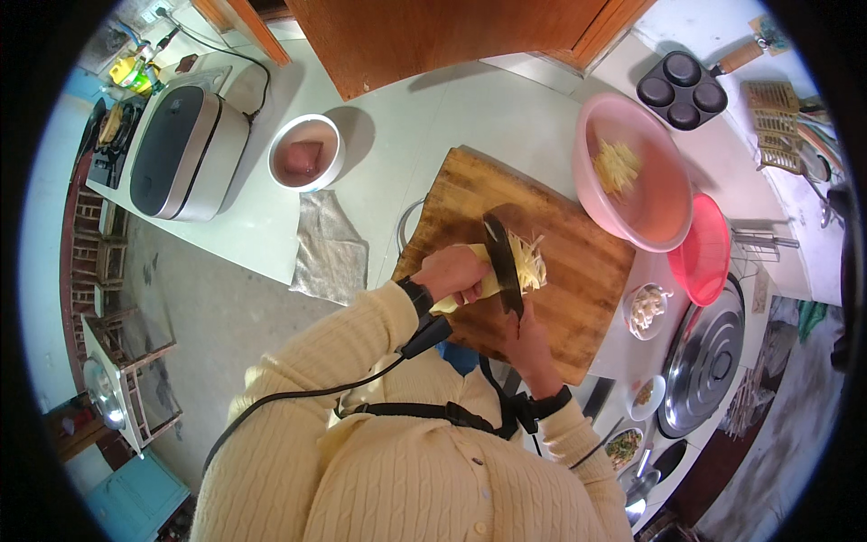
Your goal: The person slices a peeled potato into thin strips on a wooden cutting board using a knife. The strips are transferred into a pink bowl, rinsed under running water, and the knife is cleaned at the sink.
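Observation:
On the wooden cutting board point(569, 284), my left hand point(455, 274) presses down on sliced pale-yellow vegetable point(482, 288), its kind unclear. My right hand point(530, 342) grips a kitchen cleaver point(502, 261) by its handle, which the fingers mostly cover. The dark blade lies across the vegetable, close to the left hand's fingers. A heap of thin pale shreds point(530, 262) rests against the blade's far side. More shreds point(616, 166) lie in a pink plastic basin point(664, 210) that overlaps the board's upper right edge.
A white bowl point(274, 159) with meat in liquid stands beyond a grey cloth point(330, 247). A rice cooker point(193, 152) is at left. Right of the board are a red plastic basket point(704, 254), small bowls of food and a large metal lid point(708, 366). A wooden door point(447, 40) overhangs the counter.

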Motion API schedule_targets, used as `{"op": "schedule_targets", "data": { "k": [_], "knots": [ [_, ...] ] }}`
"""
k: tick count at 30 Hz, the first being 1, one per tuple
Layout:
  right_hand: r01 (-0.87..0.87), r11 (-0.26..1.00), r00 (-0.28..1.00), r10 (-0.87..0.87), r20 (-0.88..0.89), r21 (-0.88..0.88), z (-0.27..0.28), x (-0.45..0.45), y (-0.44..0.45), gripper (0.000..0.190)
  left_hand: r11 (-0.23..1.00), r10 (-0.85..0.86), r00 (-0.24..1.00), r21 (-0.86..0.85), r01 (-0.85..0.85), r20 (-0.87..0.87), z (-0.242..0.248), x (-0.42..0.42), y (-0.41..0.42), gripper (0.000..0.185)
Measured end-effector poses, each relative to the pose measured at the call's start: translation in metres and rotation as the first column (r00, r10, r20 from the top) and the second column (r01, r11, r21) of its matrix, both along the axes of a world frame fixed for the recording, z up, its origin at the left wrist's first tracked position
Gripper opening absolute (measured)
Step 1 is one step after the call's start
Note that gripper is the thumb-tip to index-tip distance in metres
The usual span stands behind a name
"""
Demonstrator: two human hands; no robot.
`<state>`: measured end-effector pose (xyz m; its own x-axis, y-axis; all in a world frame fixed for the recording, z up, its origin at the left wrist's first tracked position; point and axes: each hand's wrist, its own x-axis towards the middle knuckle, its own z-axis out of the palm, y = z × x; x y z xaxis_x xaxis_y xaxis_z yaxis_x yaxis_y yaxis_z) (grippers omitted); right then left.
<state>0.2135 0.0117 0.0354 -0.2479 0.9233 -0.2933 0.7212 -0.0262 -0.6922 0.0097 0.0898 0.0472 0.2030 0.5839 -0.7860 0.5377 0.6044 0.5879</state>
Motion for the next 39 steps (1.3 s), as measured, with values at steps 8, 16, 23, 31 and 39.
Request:
{"op": "schedule_targets", "data": {
  "k": [8,16,23,31,39],
  "knots": [
    [-0.155,0.985,0.967,0.167,0.192,-0.08,0.059,0.015,-0.007,0.035,0.999,-0.034,0.999,0.038,0.036,-0.041,0.003,0.0,-0.002,0.048],
    [-0.191,0.979,0.968,0.199,0.152,-0.064,0.068,0.016,-0.007,0.036,0.997,0.0,0.999,0.074,0.003,-0.035,0.004,-0.001,-0.003,0.051],
    [-0.159,0.986,0.973,0.149,0.174,0.043,0.014,-0.006,0.0,0.037,1.0,0.029,1.0,0.001,-0.029,-0.004,0.0,-0.001,-0.001,0.047],
    [0.002,1.0,0.999,-0.001,-0.035,0.028,0.013,0.01,-0.002,0.032,0.998,0.025,0.999,0.055,-0.023,-0.025,-0.008,-0.002,-0.009,0.045],
    [-0.066,0.998,0.989,0.064,0.133,0.008,0.055,0.018,-0.009,0.03,0.998,-0.025,0.997,0.061,0.03,-0.073,-0.006,0.0,-0.008,0.045]
  ]
}}
